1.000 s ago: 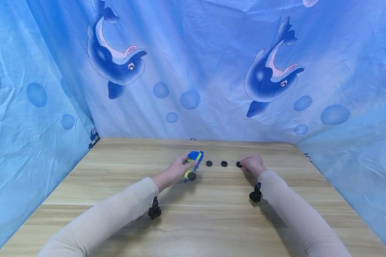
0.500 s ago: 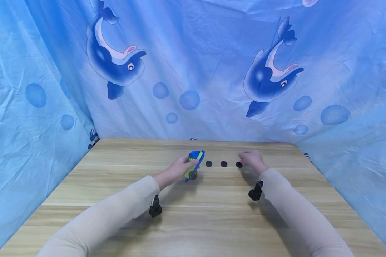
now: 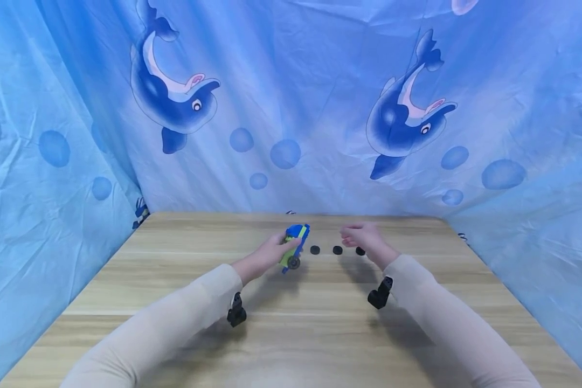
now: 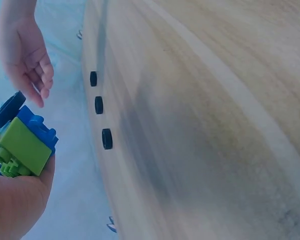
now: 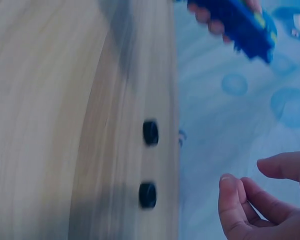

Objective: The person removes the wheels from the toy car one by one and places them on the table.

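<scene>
My left hand (image 3: 268,253) grips a toy car (image 3: 296,243) of blue and green building blocks above the table. One black wheel (image 3: 293,262) is on the car's near end; in the left wrist view that wheel (image 4: 10,109) sits beside a green block. Three loose black wheels lie in a row: a left one (image 3: 315,250), a middle one (image 3: 337,250) and a right one (image 3: 360,251), partly behind my right hand (image 3: 367,241). This hand hovers over the row. In the right wrist view its thumb and fingers (image 5: 230,200) are apart, with nothing between them.
The wooden table (image 3: 291,334) ends at a back edge just beyond the wheels. A blue curtain (image 3: 291,97) with dolphins hangs behind it and along both sides. Each sleeve cuff carries a small black camera (image 3: 381,293).
My right hand has left the rightmost wheel, risen and moved left over the row. The wheel stays on the table. My left hand has turned the car slightly and lifted it a little.
</scene>
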A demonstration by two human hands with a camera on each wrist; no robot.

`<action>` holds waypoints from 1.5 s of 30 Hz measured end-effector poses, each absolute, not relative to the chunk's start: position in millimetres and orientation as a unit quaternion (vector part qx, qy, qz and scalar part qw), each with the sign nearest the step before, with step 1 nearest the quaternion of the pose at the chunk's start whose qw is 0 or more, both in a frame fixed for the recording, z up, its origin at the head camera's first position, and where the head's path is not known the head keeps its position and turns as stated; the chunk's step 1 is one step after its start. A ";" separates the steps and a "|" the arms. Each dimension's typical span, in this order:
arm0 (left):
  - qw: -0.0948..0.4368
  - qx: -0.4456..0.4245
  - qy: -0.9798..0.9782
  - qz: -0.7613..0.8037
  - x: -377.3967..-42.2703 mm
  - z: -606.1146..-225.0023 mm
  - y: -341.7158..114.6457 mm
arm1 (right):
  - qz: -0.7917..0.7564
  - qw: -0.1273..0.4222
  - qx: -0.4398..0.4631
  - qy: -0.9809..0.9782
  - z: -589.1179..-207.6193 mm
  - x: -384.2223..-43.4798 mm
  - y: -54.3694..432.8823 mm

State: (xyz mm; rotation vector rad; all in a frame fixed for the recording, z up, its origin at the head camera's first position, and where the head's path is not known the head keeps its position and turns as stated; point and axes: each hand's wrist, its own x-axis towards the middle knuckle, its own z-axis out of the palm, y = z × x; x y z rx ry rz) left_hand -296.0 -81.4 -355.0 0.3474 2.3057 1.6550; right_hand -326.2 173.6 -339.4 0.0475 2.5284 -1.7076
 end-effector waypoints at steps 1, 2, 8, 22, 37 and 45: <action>0.139 0.121 0.797 0.575 -296.7 -354.2 -81.7 | -0.557 0.051 0.006 0.829 -337.7 -323.7 169.8; 0.138 0.120 0.796 0.576 -297.5 -353.4 -82.0 | -0.556 0.058 0.000 0.829 -336.1 -321.4 165.9; 0.128 0.103 0.795 0.583 -298.8 -347.3 -81.6 | -0.545 0.102 -0.042 0.831 -327.1 -305.9 143.5; 0.115 0.119 0.796 0.583 -298.2 -344.6 -77.5 | -0.513 0.191 -0.168 0.820 -333.5 -278.0 111.4; 0.129 0.159 0.798 0.566 -296.0 -346.4 -74.2 | -0.495 0.181 -0.255 0.810 -339.0 -267.5 102.2; 0.133 0.147 0.817 0.542 -296.9 -344.0 -74.9 | -0.470 0.106 -0.239 0.843 -338.2 -260.8 95.6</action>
